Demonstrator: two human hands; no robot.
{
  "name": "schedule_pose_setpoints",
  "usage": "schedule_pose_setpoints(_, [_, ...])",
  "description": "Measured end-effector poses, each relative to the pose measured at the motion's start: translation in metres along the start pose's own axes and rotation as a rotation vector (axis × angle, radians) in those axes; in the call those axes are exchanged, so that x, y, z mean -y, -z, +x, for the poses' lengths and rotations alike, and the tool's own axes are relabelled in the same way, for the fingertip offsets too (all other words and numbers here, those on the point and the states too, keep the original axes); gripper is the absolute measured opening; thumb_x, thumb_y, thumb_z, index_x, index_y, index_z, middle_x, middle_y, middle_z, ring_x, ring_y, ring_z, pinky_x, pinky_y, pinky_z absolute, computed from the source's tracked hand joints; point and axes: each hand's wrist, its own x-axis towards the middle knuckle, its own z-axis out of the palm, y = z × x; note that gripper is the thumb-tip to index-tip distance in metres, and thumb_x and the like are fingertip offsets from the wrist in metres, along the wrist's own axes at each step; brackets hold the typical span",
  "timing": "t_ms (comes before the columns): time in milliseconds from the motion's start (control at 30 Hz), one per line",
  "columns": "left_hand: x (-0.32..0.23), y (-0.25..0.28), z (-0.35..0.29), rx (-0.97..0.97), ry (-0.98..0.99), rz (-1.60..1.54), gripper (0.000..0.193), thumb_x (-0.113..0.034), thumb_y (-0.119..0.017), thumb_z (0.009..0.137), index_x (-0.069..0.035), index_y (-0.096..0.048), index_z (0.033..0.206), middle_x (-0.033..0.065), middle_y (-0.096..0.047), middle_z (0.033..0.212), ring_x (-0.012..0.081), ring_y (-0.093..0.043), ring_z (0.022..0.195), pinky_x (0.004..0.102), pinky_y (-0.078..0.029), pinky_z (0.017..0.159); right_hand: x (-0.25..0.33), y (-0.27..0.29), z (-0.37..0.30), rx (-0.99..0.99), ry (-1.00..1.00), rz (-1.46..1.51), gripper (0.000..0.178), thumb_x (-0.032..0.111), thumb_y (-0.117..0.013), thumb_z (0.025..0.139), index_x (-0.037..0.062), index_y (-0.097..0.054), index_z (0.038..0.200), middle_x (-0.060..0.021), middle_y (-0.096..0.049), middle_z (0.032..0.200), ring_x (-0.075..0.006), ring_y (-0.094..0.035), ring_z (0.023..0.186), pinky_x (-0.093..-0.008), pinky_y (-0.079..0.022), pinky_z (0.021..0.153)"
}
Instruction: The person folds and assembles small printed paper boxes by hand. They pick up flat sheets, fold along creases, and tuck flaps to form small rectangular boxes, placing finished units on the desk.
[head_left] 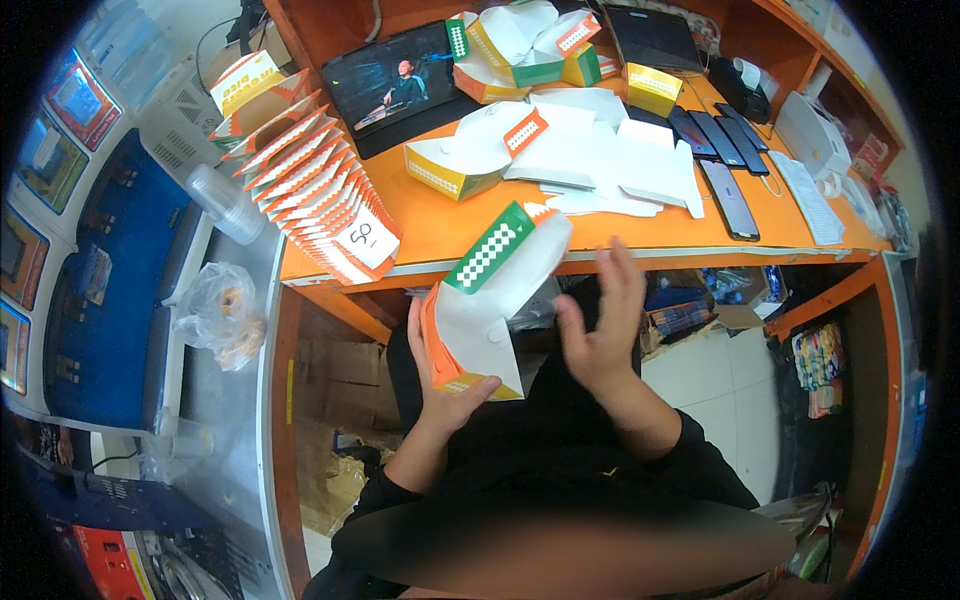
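My left hand (445, 395) is closed round the lower left side of a partly folded paper food box (478, 335), white inside with orange, green and yellow panels. Thumb pressed on its yellow edge, it keeps the box tilted above my lap, in front of the desk edge. One green flap with white diamonds stands up at the top. To the right of the box, my right hand (605, 325) is raised with fingers apart, touching nothing. Another folded box (455, 170) lies on the orange desk (440, 225), beside a pile of flat white card blanks (610, 150).
A tall nested stack of orange boxes (310, 185) leans at the desk's left. Behind are a tablet (390, 85) playing video and more formed boxes (515, 50). Several phones (728, 200) lie at right. Plastic cups (225, 205) and a plastic bag (220, 310) sit on the left counter.
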Motion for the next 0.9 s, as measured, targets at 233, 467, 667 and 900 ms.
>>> schedule_pose_setpoints(233, [0.012,-0.005,-0.009,0.273,0.016,-0.152,0.117,-0.049,-0.083,0.071,-0.002,-0.015,0.154,0.0168,-0.026,0.153,0.0295,-0.03,0.142,0.0456,-0.031,0.113,0.014,-0.006,-0.008,0.463,0.052,0.077,0.055,0.021,-0.065,0.089,0.0,-0.048,0.137,-0.0228,-0.053,0.136,-0.0431,-0.039,0.135,-0.0575,-0.022,0.113])
schedule_pose_setpoints(467, [-0.027,0.011,0.008,0.165,-0.306,0.238,0.084,-0.052,-0.078,0.076,0.0,-0.051,0.137,0.0162,-0.042,0.144,0.0335,-0.041,0.136,0.0504,-0.027,0.114,0.005,0.01,0.004,0.351,0.26,0.014,0.033,0.0,-0.066,0.072,0.0193,-0.069,0.099,0.0022,-0.068,0.095,-0.0171,-0.064,0.1,-0.0481,-0.037,0.1])
schedule_pose_setpoints(667, [-0.05,-0.004,0.006,0.328,-0.23,0.857,0.039,-0.017,-0.071,0.087,-0.006,-0.064,0.123,0.0121,-0.067,0.122,0.0298,-0.06,0.12,0.0546,-0.02,0.116,0.018,-0.003,0.002,0.433,0.38,0.115,0.03,0.005,-0.072,0.07,0.0183,-0.067,0.097,0.0041,-0.067,0.092,-0.015,-0.064,0.096,-0.0483,-0.039,0.101])
schedule_pose_setpoints(900, [-0.035,0.013,0.004,0.007,-0.362,0.626,0.018,-0.011,-0.057,0.096,0.0,-0.071,0.098,0.0113,-0.074,0.098,0.03,-0.07,0.103,0.0548,-0.02,0.116,0.03,0.008,0.019,0.286,0.185,0.283,0.021,0.008,-0.08,0.069,0.0131,-0.071,0.088,0.0016,-0.072,0.098,-0.0213,-0.064,0.106,-0.0421,-0.042,0.096])
